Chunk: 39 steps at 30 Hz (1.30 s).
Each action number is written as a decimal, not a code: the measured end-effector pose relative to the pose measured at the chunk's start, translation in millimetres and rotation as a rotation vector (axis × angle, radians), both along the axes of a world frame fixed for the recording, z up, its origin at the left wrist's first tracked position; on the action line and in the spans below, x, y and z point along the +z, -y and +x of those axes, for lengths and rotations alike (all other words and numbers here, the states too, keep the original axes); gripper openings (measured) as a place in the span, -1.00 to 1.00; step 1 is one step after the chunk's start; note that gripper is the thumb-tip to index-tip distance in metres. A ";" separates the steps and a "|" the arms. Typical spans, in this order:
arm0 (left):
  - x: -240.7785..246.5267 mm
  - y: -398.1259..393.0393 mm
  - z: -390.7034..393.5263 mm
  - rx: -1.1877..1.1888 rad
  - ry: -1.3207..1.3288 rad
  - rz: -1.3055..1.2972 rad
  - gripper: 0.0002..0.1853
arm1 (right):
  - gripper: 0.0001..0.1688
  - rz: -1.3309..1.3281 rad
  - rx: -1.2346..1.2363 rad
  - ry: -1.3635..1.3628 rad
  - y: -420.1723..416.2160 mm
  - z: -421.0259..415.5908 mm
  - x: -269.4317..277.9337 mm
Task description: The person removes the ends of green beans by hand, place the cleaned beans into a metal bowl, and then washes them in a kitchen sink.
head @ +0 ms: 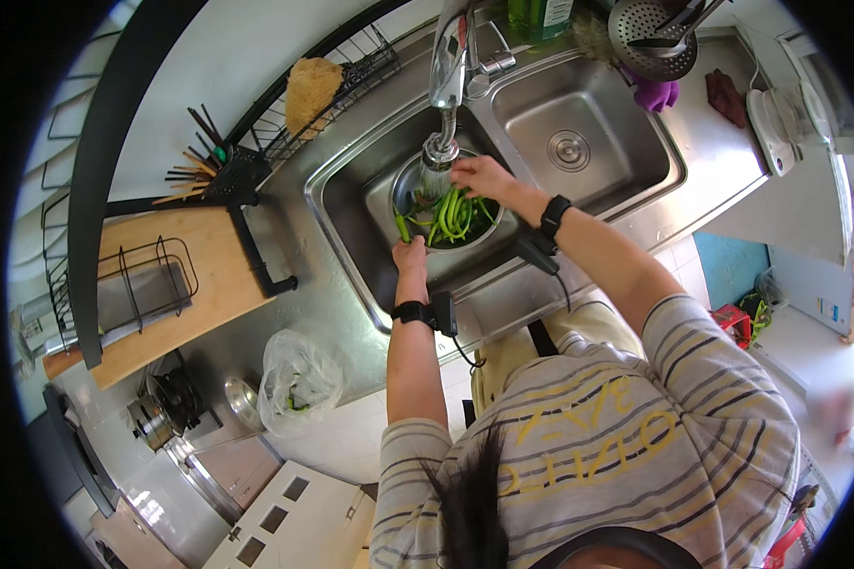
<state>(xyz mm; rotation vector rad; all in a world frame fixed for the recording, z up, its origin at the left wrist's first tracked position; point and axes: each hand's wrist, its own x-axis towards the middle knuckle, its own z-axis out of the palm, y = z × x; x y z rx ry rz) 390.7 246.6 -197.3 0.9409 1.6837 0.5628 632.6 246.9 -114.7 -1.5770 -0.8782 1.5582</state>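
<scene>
Long green chili peppers (454, 215) lie heaped in a round metal basin (499, 215) inside the left sink bowl (363, 267). Water runs from the chrome faucet (447, 78) into the basin. At its near left rim, my left hand (410, 257) grips one green pepper (401, 226) that points up and away from me. My right hand (482, 176) is beside the faucet's outlet, fingers bent together over the upper ends of the heaped peppers. Whether those fingers hold a pepper is hidden from above.
The right sink bowl (576, 124) adjoins on the right. A perforated metal ladle (647, 43) and a green bottle (541, 18) stand behind it. On the left are a chopstick holder (238, 174), a wooden board (220, 274) and a clear plastic bag (295, 377) with green bits.
</scene>
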 end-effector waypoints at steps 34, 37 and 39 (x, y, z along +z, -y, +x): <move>106.8 -52.6 95.9 -0.182 0.346 0.299 -0.90 | -0.66 0.391 0.156 0.701 -8.1 -8.2 -0.5; 93.5 -48.7 95.2 -0.128 0.409 0.206 -0.93 | -0.64 0.399 0.222 0.734 -3.4 -6.5 12.9; 90.6 -46.5 93.6 -0.069 0.530 0.113 -0.94 | -0.66 0.440 0.236 0.728 -0.9 -4.3 18.1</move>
